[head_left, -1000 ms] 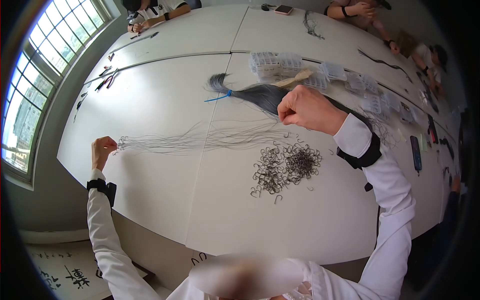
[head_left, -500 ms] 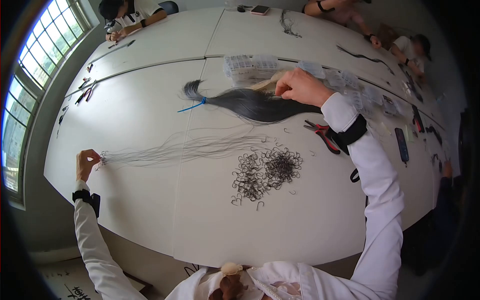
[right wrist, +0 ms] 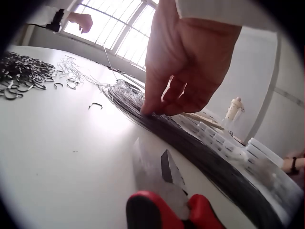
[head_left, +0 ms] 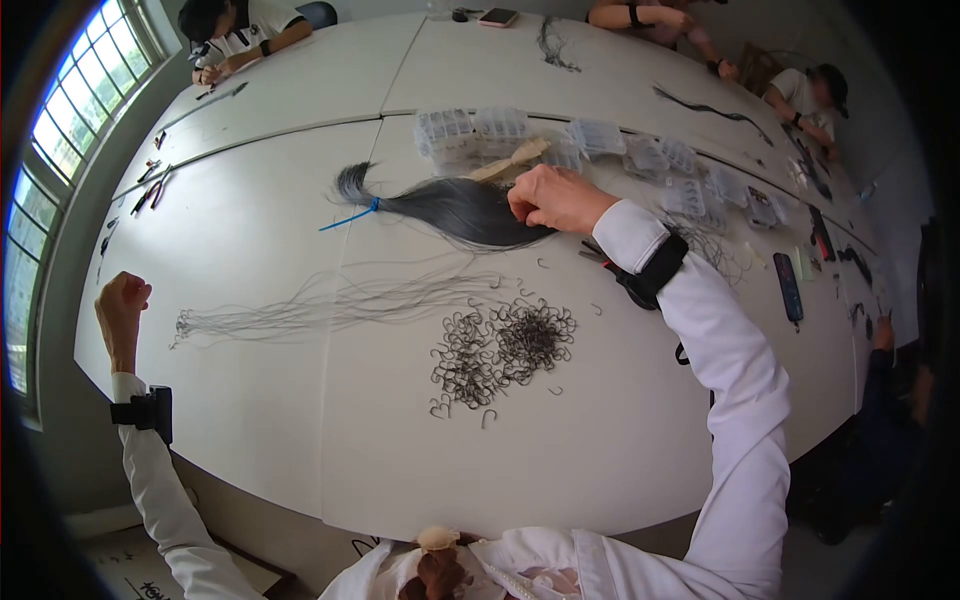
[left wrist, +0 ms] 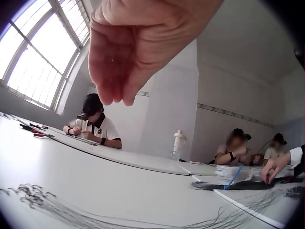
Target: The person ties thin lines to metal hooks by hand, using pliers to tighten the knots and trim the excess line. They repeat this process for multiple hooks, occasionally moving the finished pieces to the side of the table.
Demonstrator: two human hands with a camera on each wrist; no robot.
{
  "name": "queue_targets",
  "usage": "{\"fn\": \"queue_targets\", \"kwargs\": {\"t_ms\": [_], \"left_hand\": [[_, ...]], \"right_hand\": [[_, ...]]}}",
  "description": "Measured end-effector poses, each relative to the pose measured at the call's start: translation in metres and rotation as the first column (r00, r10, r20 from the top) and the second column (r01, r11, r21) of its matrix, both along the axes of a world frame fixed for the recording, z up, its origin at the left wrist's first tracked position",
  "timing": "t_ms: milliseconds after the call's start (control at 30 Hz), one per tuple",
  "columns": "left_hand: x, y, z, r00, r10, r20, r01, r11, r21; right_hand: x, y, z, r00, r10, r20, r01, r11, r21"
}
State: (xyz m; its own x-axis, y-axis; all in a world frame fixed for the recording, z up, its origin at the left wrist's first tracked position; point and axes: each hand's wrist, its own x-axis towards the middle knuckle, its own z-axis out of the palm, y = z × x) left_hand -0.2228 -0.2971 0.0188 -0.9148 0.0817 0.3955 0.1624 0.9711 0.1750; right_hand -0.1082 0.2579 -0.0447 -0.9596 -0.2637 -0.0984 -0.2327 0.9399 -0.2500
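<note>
My left hand (head_left: pixel 122 310) is raised at the table's left edge, beyond the hooked ends of some thin wire-like strands (head_left: pixel 330 310). In the left wrist view this hand (left wrist: pixel 136 52) has loosely bent fingers with their tips together and nothing visible in them. My right hand (head_left: pixel 562 200) is at the right part of a thick dark strand bundle (head_left: pixel 455 208) tied with a blue tie (head_left: pixel 374 204). Seen from the right wrist, its thumb and fingers (right wrist: pixel 150 102) pinch at the bundle's upper surface; what exactly lies between the tips is hidden.
Small dark hooks (head_left: pixel 535 338) lie heaped near the middle. Red-handled pliers (right wrist: pixel 164 210) lie beside my right wrist. Behind the bundle stand clear plastic boxes (head_left: pixel 445 135) and a tan bundle (head_left: pixel 512 160). More pliers (head_left: pixel 150 192) lie at the left. Other people sit across the table.
My left hand has let go of the hooked ends and moved left. The right hand has stayed over the bundle, its fingers lower on it. The head view has shifted, baring pliers beside the right wrist.
</note>
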Motion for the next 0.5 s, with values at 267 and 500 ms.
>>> {"fn": "queue_targets", "kwargs": {"t_ms": [267,500], "left_hand": [[0.086,0.171,0.032,0.814,-0.578,0.057,0.550,0.798,0.247],[0.065,0.267,0.004,0.517,-0.832,0.201,0.814,0.551,0.186]], "right_hand": [[0.005,0.007,0.011,0.995,-0.048,-0.089,0.035,0.989,-0.143],[0.006,0.014,0.008,0.972,-0.129,-0.196,0.076,0.964,-0.256]]}}
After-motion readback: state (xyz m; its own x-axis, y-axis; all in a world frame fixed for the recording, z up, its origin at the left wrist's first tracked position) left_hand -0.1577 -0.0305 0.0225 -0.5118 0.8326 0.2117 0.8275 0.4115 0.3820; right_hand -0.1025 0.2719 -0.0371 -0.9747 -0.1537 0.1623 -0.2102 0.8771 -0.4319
